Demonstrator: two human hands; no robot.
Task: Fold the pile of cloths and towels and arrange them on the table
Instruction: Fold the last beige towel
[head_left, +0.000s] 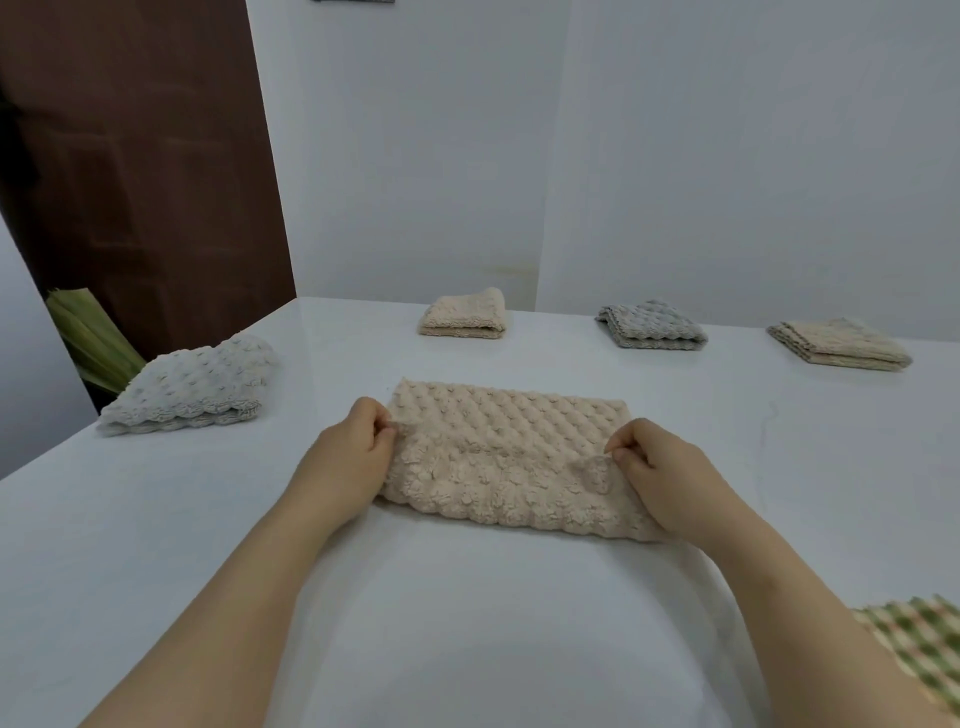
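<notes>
**Beige towel held at both ends on the white surface**

A beige bobble-textured towel (506, 457) is laid flat across the middle of the white surface (467, 623), its long side running left to right. The near half appears to be doubled over the far half. The left end of the towel is pinched by the left hand (353, 452), whose fingers are curled round the edge. A turned-up corner at the right end is pinched between thumb and fingertips of the right hand (660, 478). Both forearms are stretched out from the near edge, and both wrists are kept low over the surface.

Four folded towels are set apart from one another further away. A pale blue-grey towel (192, 387) is placed near the left edge. Along the far side, a small beige towel (465, 314), a grey towel (649, 325) and a cream towel with a grey border (839, 344) are lined up from left to right. A green checked cloth (919, 644) is seen at the near right corner, partly cut off by the frame. A brown door (145, 156) is seen beyond the far left corner.
</notes>
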